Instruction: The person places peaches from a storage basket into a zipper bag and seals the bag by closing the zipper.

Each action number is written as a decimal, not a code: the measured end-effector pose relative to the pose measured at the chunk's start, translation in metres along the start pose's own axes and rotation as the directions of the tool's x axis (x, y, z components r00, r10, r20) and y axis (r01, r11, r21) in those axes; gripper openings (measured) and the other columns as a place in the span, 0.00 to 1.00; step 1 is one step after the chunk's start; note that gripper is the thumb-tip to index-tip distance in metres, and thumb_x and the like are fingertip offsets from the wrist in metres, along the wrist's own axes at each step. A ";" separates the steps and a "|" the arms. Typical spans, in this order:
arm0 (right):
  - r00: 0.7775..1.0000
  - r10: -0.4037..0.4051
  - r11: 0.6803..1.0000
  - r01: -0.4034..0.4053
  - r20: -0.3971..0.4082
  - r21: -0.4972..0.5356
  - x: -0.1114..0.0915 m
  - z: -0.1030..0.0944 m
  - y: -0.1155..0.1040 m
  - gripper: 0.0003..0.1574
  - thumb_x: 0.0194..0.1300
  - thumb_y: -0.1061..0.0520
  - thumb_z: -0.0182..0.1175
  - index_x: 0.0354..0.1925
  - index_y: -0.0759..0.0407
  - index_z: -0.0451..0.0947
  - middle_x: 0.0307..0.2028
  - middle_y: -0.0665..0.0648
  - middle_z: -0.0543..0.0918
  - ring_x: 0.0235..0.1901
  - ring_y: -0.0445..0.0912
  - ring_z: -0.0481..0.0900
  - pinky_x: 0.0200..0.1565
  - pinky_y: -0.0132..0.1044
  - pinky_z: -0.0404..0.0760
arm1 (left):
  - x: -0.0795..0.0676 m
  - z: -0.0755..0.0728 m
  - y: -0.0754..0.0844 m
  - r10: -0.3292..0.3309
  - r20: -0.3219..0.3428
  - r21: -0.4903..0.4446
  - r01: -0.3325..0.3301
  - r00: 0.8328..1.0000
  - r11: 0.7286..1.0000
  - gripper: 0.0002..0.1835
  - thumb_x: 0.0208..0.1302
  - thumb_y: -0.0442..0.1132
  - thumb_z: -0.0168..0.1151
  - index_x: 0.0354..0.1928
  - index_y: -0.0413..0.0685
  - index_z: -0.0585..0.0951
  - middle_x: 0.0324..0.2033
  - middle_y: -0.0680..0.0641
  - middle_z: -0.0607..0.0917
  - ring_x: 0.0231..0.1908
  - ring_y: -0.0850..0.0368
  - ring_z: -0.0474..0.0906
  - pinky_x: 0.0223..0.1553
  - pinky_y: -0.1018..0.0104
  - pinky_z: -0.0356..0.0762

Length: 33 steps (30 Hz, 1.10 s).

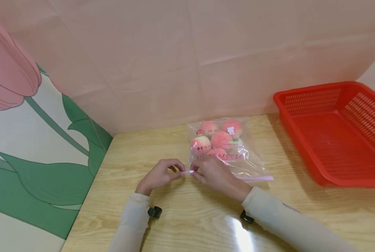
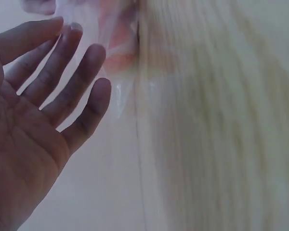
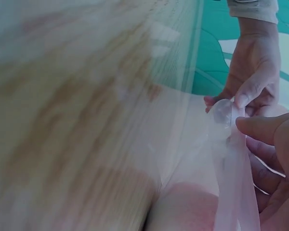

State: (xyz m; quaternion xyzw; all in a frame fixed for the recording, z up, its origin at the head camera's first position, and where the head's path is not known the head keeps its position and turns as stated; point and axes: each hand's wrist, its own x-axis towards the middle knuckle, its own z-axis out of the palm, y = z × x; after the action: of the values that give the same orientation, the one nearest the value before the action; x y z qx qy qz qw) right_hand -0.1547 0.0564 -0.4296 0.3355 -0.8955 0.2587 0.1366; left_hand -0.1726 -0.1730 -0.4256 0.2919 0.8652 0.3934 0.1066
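A clear zip bag (image 1: 253,157) with a pink seal strip (image 1: 256,178) lies on the table, its sealing edge toward me. Several pink peaches (image 1: 221,140) are inside it. At the near left corner of the bag, my left hand (image 1: 162,174) pinches the end of the strip between thumb and index finger. Right beside it, my right hand (image 1: 214,175) pinches the same strip and covers part of the bag. The right wrist view shows both hands close together on the strip (image 3: 238,168). In the left wrist view the other fingers (image 2: 82,91) are spread loosely.
On the right of the wooden table (image 1: 181,217) stands a red plastic basket (image 1: 319,161) with slotted sides. A pinkish cloth wall (image 1: 149,70) rises behind the table, and a panel with a tulip picture (image 1: 49,182) stands along the left.
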 end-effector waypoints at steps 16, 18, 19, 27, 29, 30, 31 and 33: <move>1.000 0.026 0.998 -0.027 0.019 0.055 0.004 0.001 0.000 0.07 0.59 0.56 0.72 0.37 0.46 0.85 0.35 0.44 0.88 0.38 0.41 0.82 0.41 0.38 0.85 | 0.005 0.009 0.008 -0.051 -0.091 -0.001 0.051 0.995 0.999 0.02 0.63 0.38 0.69 0.37 0.52 0.86 0.32 0.54 0.87 0.33 0.61 0.78 0.37 0.69 0.77; 1.000 0.018 0.998 -0.020 0.022 0.057 0.003 0.000 0.000 0.07 0.59 0.56 0.71 0.37 0.46 0.85 0.34 0.44 0.87 0.37 0.41 0.81 0.40 0.37 0.84 | 0.006 0.009 0.008 -0.063 -0.093 -0.011 0.062 0.994 0.998 0.02 0.62 0.38 0.70 0.36 0.52 0.87 0.31 0.53 0.87 0.32 0.60 0.78 0.36 0.70 0.76; 0.999 0.020 0.998 -0.022 0.027 0.062 0.003 0.000 0.000 0.06 0.59 0.56 0.71 0.37 0.46 0.85 0.34 0.44 0.87 0.36 0.40 0.81 0.39 0.36 0.84 | 0.006 0.009 0.008 -0.066 -0.092 -0.013 0.065 0.994 0.998 0.02 0.62 0.38 0.70 0.36 0.52 0.87 0.30 0.53 0.87 0.31 0.60 0.78 0.35 0.71 0.76; 0.997 0.050 0.993 -0.056 0.062 0.105 -0.001 -0.004 0.003 0.04 0.61 0.56 0.70 0.36 0.48 0.83 0.30 0.44 0.85 0.32 0.39 0.81 0.36 0.31 0.81 | 0.006 0.011 0.007 -0.083 -0.107 -0.018 0.082 0.991 0.996 0.02 0.61 0.34 0.70 0.35 0.50 0.87 0.31 0.50 0.87 0.31 0.61 0.77 0.36 0.68 0.76; 0.996 0.063 0.989 -0.071 0.067 0.130 -0.002 -0.005 0.004 0.04 0.61 0.57 0.70 0.36 0.49 0.83 0.30 0.45 0.85 0.31 0.39 0.81 0.35 0.30 0.80 | 0.006 0.011 0.007 -0.088 -0.112 -0.021 0.086 0.990 0.996 0.03 0.60 0.34 0.70 0.35 0.49 0.87 0.31 0.50 0.87 0.31 0.61 0.77 0.37 0.67 0.77; 0.995 0.067 0.987 -0.076 0.069 0.140 -0.002 -0.005 0.004 0.04 0.61 0.57 0.70 0.36 0.49 0.83 0.30 0.45 0.85 0.31 0.38 0.80 0.35 0.29 0.80 | 0.006 0.011 0.007 -0.087 -0.113 -0.022 0.085 0.990 0.996 0.03 0.61 0.33 0.70 0.35 0.49 0.87 0.32 0.49 0.87 0.32 0.61 0.77 0.38 0.67 0.77; 0.995 0.074 0.985 -0.085 0.074 0.153 -0.002 -0.006 0.004 0.04 0.61 0.57 0.70 0.36 0.49 0.83 0.30 0.44 0.84 0.31 0.38 0.80 0.35 0.28 0.80 | 0.006 0.010 0.007 -0.087 -0.114 -0.021 0.086 0.990 0.996 0.03 0.60 0.33 0.70 0.35 0.49 0.87 0.32 0.50 0.87 0.32 0.61 0.78 0.38 0.67 0.77; 0.994 0.079 0.981 -0.091 0.074 0.169 -0.003 -0.006 0.005 0.05 0.61 0.57 0.70 0.36 0.49 0.83 0.31 0.44 0.84 0.30 0.36 0.78 0.35 0.27 0.80 | 0.006 0.010 0.007 -0.080 -0.114 -0.011 0.079 0.990 0.997 0.03 0.61 0.33 0.70 0.35 0.50 0.87 0.32 0.50 0.88 0.33 0.61 0.78 0.40 0.66 0.78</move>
State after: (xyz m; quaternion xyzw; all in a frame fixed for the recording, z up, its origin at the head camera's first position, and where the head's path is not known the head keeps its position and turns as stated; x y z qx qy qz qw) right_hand -0.1558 0.0643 -0.4277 0.3160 -0.8873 0.3294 0.0658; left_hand -0.1701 -0.1595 -0.4267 0.2339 0.8796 0.4077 0.0733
